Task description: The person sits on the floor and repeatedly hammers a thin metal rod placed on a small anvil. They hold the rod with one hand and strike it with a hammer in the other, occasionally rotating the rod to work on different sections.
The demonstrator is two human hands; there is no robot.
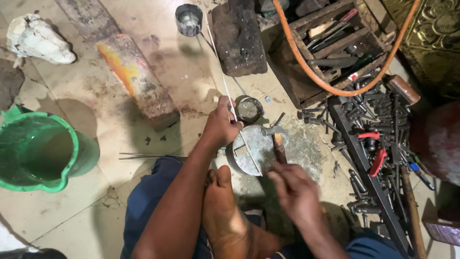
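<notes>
Steel anvil block point(251, 149), round and flat-topped, stood on the tiled floor point(191, 72) just ahead of the person's bare foot point(225, 211); every entry below is placed from it.

1. Left hand point(221, 125): at the block's upper left edge, fingers closed, pinching a thin pale metal strip point(221, 72) so its near end lay flat on the block's face, steadied for striking.
2. Strip: ran from the block's top away toward a small tin can point(189, 20) far beyond it.
3. Right hand point(294, 189): just below and right of the block, closed round the wooden handle of a small hammer point(277, 139), head poised over the block's right edge; motion blur hid the finger detail.
4. Small round bowl point(249, 109): just beyond the block, within reach.
5. Dark iron slab point(238, 38): well beyond the block.
6. Rusted bar point(136, 79): beyond and left.
7. Green plastic bucket point(40, 151): well to the left.
8. Wooden tool crate point(330, 48) and orange hose point(330, 86): beyond and right.
9. Heap of punches and chisels point(373, 134): right of the block, kept within arm's reach.
</notes>
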